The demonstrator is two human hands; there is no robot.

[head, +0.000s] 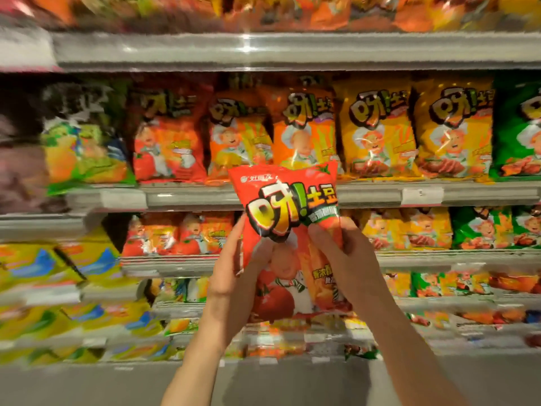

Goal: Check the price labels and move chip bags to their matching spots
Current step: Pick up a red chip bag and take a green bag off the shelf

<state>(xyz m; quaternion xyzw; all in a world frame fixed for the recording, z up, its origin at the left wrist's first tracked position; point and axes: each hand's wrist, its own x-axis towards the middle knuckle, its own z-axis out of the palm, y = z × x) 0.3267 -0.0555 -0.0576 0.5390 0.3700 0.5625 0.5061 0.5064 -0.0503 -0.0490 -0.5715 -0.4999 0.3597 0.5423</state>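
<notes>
A red tomato-flavour chip bag (288, 200) is held upright in front of the shelves, at the centre of the head view. My left hand (234, 271) grips its left edge, fingers curled round the side. My right hand (348, 259) pinches its right side near the middle. Behind the bag runs a shelf rail with a white price label (421, 195) to its right. Matching red tomato bags (168, 145) stand on the middle shelf at left, and more red bags (175, 234) sit on the shelf below.
Orange bags (304, 130), yellow bags (415, 133) and green bags (518, 133) fill the middle shelf to the right. Yellow-and-blue bags (58, 268) lie at lower left. The grey upper shelf edge (292, 51) spans the top. Grey floor (87, 385) is below. Much of the view is blurred.
</notes>
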